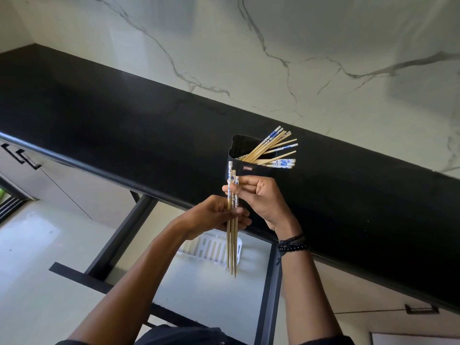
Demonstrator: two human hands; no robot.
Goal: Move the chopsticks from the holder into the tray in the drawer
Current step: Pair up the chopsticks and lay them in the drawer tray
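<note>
A black holder stands on the black countertop near its front edge, with several wooden chopsticks with blue-and-white tops leaning out to the right. Three chopsticks hang upright in front of the holder, tips down, over the open drawer. My right hand pinches their patterned upper ends. My left hand grips them lower down, around the middle. A white slotted tray lies in the drawer, partly hidden behind my left hand and the chopsticks.
The open drawer has black frame rails and a pale floor. The black countertop runs diagonally below a white marble wall. Pale cabinet fronts with black handles sit at left and lower right.
</note>
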